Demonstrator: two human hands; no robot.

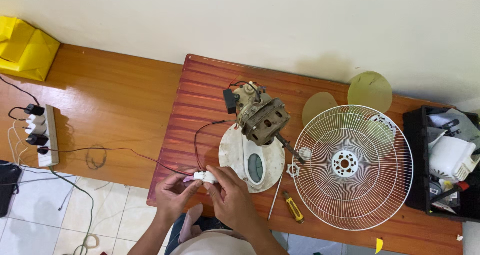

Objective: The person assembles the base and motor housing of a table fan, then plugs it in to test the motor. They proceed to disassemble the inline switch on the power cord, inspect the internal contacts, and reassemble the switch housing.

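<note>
White switch block point(204, 175) — pinched between left hand point(172, 194) and right hand point(233, 197) at table point(210, 85) edge; steady grip advised, keeping red-black wires point(150, 158) slack — motor point(261, 118) nearby.

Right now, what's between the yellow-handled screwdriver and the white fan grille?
Head view: only bare reddish table separates the yellow-handled screwdriver from the white fan grille. Both hands, left and right, hold a small white part further left.
</note>
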